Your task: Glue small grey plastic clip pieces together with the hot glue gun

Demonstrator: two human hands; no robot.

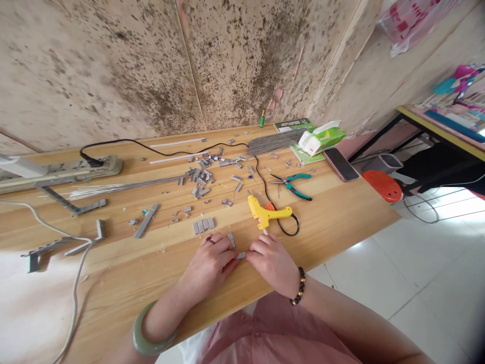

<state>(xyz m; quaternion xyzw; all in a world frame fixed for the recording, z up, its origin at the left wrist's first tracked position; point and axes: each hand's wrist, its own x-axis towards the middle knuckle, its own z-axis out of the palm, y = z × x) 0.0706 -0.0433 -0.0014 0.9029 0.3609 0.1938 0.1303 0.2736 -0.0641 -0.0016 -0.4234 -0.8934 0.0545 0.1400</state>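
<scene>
Grey piece [241,256], long axis roughly left to right, sits between 2 hands above the bench [129,283]. Left hand [210,259]: fingers pinching its left end. Right hand [272,260]: fingers bunched at its right end, grip indeterminable.

One glue gun [266,213], one phone [341,164]

L hand [212,258] & R hand [275,263] v. close tog., fingers [258,247] bent, forearms [337,308] angled inwd.

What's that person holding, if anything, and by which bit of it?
A small grey block: the left grip pinches its left end. The right grip is at its right end, but whether it pinches too can't be told.
</scene>
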